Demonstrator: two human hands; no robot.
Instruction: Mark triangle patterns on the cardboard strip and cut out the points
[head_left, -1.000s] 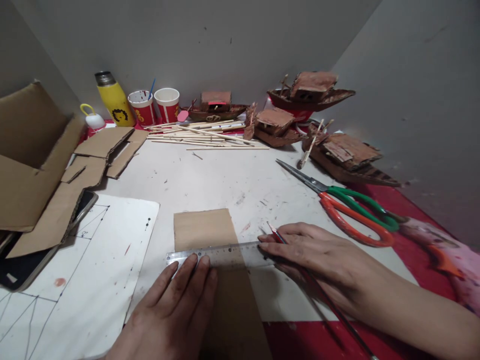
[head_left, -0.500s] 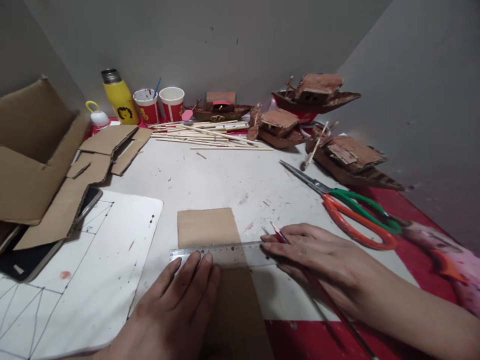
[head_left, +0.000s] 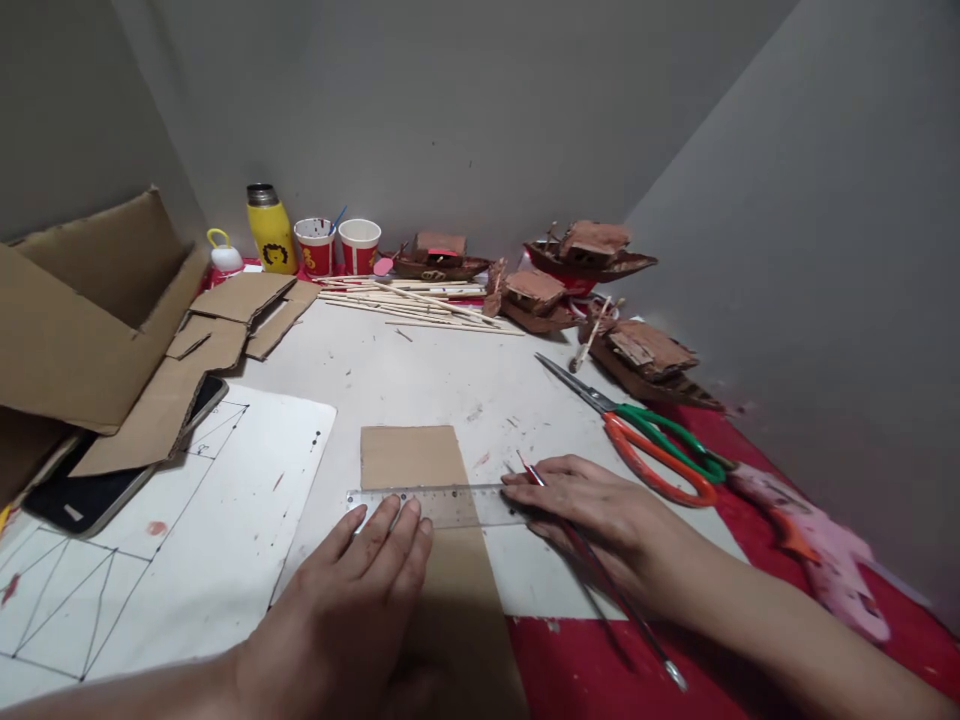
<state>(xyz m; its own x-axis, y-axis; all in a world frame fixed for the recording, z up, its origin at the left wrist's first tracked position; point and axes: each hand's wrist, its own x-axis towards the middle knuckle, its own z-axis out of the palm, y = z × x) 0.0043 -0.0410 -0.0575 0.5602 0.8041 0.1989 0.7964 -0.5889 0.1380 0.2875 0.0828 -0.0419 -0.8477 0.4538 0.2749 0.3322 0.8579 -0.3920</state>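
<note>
A clear plastic ruler (head_left: 461,505) lies across a strip of brown cardboard (head_left: 411,458). My left hand (head_left: 352,580) rests flat on the ruler's left part, fingers stretched out and pressing it down. At the ruler's right end is my right hand (head_left: 592,520), fingers closed around a slim dark-red pencil (head_left: 589,560). Its tip points up and away, and its metallic end sticks out below the hand. The fingertips of that hand also touch the ruler's end. Part of the cardboard is hidden under my left hand.
Large scissors (head_left: 637,430) lie right, near a pink glue gun (head_left: 817,550). Model boats (head_left: 645,360), wooden sticks (head_left: 420,305), paper cups (head_left: 360,250) and a yellow bottle (head_left: 270,235) stand behind. Left are a drawn sheet (head_left: 225,510), phone (head_left: 97,495), cardboard pieces (head_left: 217,335) and box (head_left: 82,340).
The view has tilted up and shifted, so everything sits a little differently in the picture. Both hands stay at the ruler, which keeps nearly the same place on the cardboard.
</note>
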